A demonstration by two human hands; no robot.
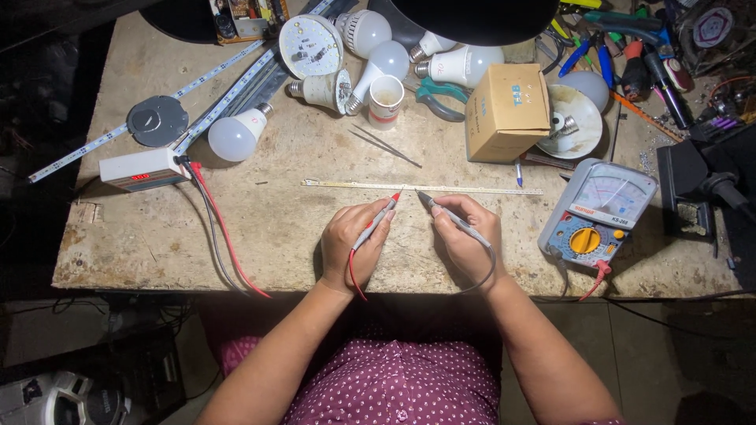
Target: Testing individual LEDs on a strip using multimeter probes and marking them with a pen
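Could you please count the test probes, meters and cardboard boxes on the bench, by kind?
Test probes: 2, the red probe in the left hand and the black probe in the right hand
Meters: 1, the dial meter
Cardboard boxes: 1, the cardboard box
Total: 4

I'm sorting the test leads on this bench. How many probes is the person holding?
2. The red probe is in the left hand, the black probe in the right hand; both tips point at the thin LED strip lying on the bench.
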